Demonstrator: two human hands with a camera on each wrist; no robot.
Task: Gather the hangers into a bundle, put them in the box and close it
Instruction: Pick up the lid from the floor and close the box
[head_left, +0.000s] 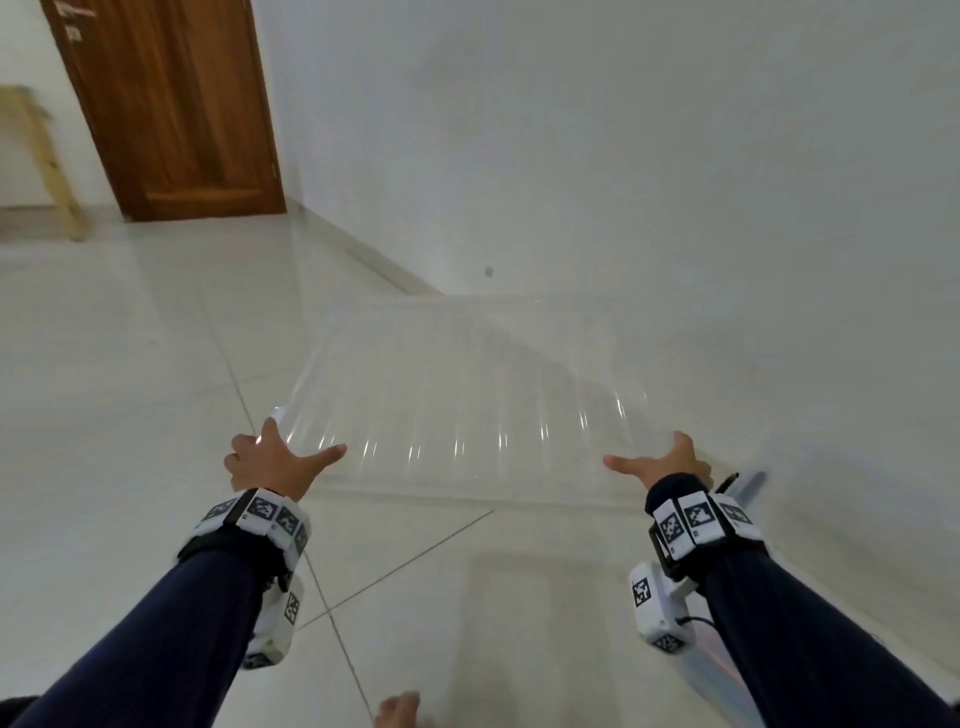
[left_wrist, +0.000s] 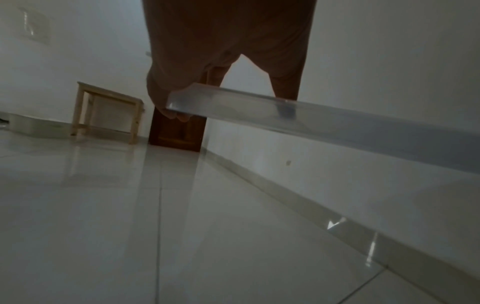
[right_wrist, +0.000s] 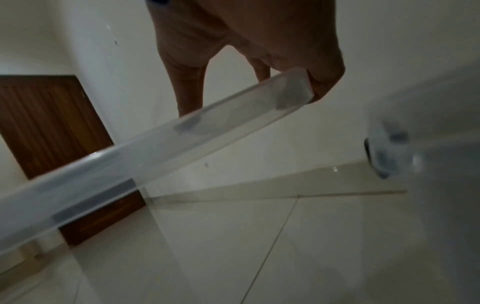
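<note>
Above the tiled floor (head_left: 130, 364), left hand (head_left: 270, 462) and right hand (head_left: 660, 462) each grip a near corner of the clear box lid (head_left: 467, 395) (ribbed, blurred), held level.

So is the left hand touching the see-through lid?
Touching. The left wrist view shows the left hand gripping a corner of the clear lid, fingers curled under its rim.

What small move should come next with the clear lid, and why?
Probably carry the lid rightward toward the box. Left hand and right hand each grip a near corner, holding it above the floor, while the box edge shows at the right.
</note>
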